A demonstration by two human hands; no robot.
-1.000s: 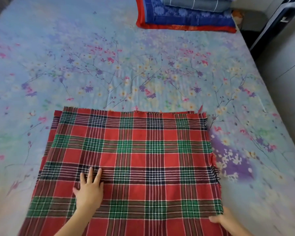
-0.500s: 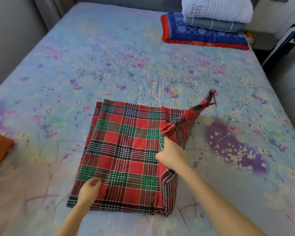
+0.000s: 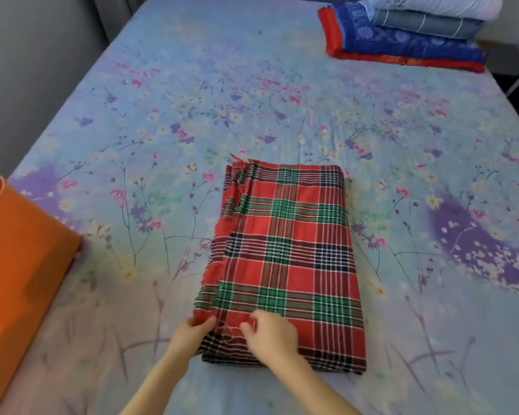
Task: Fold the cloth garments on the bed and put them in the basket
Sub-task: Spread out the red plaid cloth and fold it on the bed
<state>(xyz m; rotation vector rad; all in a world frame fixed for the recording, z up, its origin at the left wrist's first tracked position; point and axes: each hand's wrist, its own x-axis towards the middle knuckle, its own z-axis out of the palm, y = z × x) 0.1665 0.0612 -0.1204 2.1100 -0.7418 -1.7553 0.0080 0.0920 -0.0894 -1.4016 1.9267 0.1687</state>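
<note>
on the bed, left hand pinches plaid cloth; right hand seemingly curled on it.

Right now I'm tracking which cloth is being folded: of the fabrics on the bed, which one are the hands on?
The red plaid cloth, near the bed's front edge; the folded stack lies untouched at the far corner.

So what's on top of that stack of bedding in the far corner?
A white pillow tops the folded grey blanket and the blue-and-red quilt. The frame cuts off the pillow's top, so anything above it is unseen.
</note>
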